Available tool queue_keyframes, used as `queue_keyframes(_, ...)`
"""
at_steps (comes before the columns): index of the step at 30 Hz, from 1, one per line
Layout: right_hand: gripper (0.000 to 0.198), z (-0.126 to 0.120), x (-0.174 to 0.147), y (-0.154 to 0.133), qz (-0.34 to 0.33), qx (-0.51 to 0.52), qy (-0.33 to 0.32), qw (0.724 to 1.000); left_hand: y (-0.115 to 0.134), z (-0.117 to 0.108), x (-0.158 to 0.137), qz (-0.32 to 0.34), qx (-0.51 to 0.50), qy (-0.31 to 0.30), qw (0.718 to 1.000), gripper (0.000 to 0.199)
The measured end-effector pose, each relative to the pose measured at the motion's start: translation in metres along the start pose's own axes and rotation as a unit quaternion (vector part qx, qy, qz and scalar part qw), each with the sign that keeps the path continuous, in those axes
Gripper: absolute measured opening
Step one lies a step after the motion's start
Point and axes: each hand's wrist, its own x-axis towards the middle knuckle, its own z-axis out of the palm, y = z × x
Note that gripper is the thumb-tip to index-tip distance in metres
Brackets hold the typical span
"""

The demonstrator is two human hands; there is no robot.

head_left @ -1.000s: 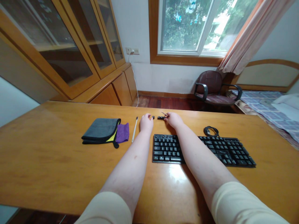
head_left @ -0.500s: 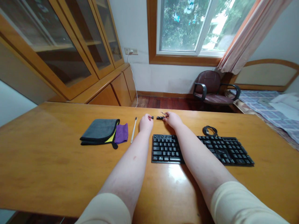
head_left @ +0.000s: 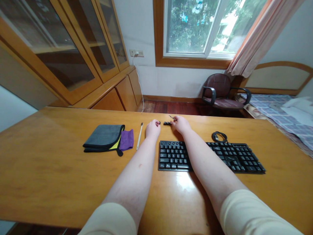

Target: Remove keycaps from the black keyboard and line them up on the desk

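Currently, the left hand [head_left: 153, 129] pinches a small black keycap [head_left: 159, 123] between thumb and fingers near the desk's [head_left: 53, 182] far edge. Right hand [head_left: 182, 125], fingers drawn together, grips a thin metal tool [head_left: 171, 117], its fingertips beside a short row of black keycaps [head_left: 167, 123]. Black keyboard [head_left: 173, 156] lies flat on the desk, partly under the right forearm [head_left: 207, 156].

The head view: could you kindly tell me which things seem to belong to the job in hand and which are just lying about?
Likely the job's:
keycaps
thin tool
keyboard
cable
brush
grey cloth
purple cloth

Seemingly just about:
chair
bed
curtain
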Motion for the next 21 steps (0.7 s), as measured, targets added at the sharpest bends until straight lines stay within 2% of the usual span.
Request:
queue_keyframes(16,0.025,0.000,-0.001,-0.002,0.013,0.035,0.015,0.999,0.002,-0.001,-0.001,-0.004,-0.005,-0.011,1.000,0.012)
queue_keyframes(18,0.024,-0.004,-0.003,-0.003,0.005,0.062,0.045,0.997,0.003,-0.002,-0.001,-0.003,-0.008,-0.019,1.000,0.013)
queue_keyframes(21,0.032,-0.024,-0.011,-0.009,-0.048,0.103,0.145,0.983,0.006,-0.003,-0.003,0.004,-0.015,-0.025,1.000,0.012)
